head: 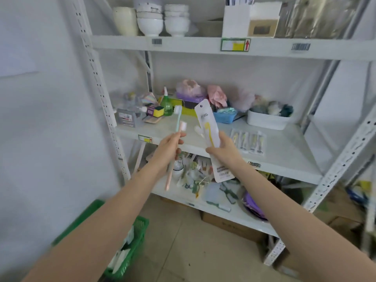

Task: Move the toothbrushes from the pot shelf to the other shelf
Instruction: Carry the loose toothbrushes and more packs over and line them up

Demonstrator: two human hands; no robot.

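Note:
My left hand (169, 146) grips two loose toothbrushes, a teal one (177, 117) and a pink one (169, 178), heads up, in front of the middle shelf (284, 151). My right hand (223, 148) holds a white packaged toothbrush (207, 121) with a yellow brush inside, upright. A row of several packaged toothbrushes (249, 141) lies flat on the middle shelf to the right of my right hand. The top shelf (193, 44) carries white bowls (150, 21) and a cream pot (125, 21). The lower shelf (223, 212) is cluttered with small items.
The middle shelf holds a green spray bottle (167, 104), a blue basket (225, 116), a white tub (268, 119) and bagged items at the back. A green crate (130, 249) stands on the floor at lower left. White upright posts frame the shelving; cardboard boxes sit beneath.

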